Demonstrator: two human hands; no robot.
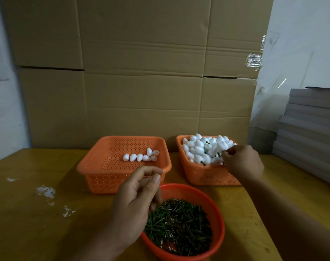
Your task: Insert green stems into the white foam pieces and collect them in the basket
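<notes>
Head view: right basket (201,178) heaped with stemmed foam; centre basket (96,166) holds few blanks; right hand (242,162) pinching there, contents unclear; left hand (136,202) curled, apparently empty.

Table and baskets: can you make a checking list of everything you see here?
Surface: yellow wooden table with white crumbs.
Job's things: left orange basket holds a few white foam pieces; right orange basket is heaped with stemmed pieces; round red bowl holds green stems.
Clutter: grey board stack.
Hands: left hand pinched above the bowl, contents unclear; right hand at the heaped basket, grip unclear.
Cables: nothing seen.
Surroundings: cardboard wall.
</notes>
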